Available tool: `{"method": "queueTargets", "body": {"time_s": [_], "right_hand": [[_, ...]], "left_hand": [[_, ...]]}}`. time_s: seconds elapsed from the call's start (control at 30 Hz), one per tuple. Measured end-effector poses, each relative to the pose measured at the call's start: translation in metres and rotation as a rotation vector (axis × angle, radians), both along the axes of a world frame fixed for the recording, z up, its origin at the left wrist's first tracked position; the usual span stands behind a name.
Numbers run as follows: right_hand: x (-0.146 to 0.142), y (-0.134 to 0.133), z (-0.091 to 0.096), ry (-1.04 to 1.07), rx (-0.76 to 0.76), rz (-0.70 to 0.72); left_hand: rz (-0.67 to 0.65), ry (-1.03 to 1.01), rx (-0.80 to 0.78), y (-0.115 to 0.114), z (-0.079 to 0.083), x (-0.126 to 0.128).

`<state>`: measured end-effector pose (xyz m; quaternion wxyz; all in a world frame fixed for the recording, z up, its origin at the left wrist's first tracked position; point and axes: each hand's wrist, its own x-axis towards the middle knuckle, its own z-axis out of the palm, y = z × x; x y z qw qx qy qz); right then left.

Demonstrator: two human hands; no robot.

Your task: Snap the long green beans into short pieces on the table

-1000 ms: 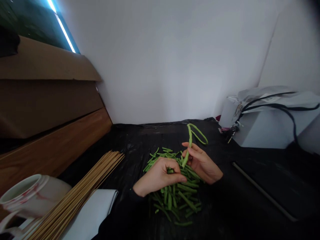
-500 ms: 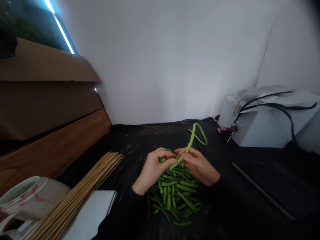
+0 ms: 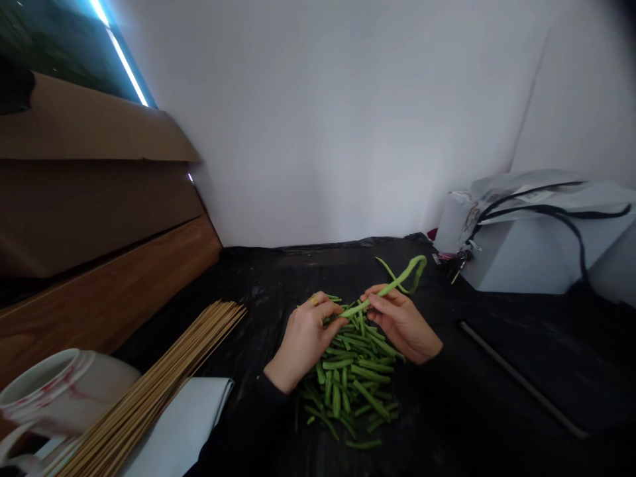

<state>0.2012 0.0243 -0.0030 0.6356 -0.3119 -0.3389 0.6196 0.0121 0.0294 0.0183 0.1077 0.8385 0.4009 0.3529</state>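
Observation:
Both hands hold one long green bean (image 3: 397,281) above a pile of short cut bean pieces (image 3: 352,374) on the black sheet. My left hand (image 3: 305,338) pinches the bean's near end between thumb and fingers. My right hand (image 3: 402,321) grips it a little further along, and the free length curls up and to the right. A ring shows on my left hand.
A bundle of wooden skewers (image 3: 149,391) lies at the left, beside a white sheet (image 3: 183,424) and a white pot (image 3: 50,391). Brown boards (image 3: 94,218) lean along the left. A white box with black cords (image 3: 536,238) stands at the right.
My left hand rose from the pile and took the bean's near end. The bean swung from upright to slanting right.

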Motion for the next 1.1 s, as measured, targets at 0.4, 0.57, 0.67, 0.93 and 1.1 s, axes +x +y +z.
{"method": "queueTargets", "body": {"time_s": [0.4, 0.57, 0.67, 0.93, 1.1], "right_hand": [[-0.008, -0.003, -0.002, -0.198, 0.116, -0.034], [-0.006, -0.003, 0.0, -0.147, 0.093, -0.007], [-0.004, -0.003, 0.001, -0.078, 0.05, 0.02], [-0.004, -0.005, 0.003, 0.045, 0.02, 0.083], [-0.005, -0.006, 0.001, 0.069, 0.023, 0.119]], "left_hand": [[0.033, 0.139, 0.095, -0.001, -0.005, 0.0], [-0.018, 0.021, 0.084, -0.001, -0.002, 0.0], [-0.042, -0.111, 0.076, -0.002, 0.001, 0.002], [-0.034, -0.249, 0.04, -0.006, 0.007, 0.007], [0.019, -0.343, 0.006, -0.006, 0.005, 0.009]]}}
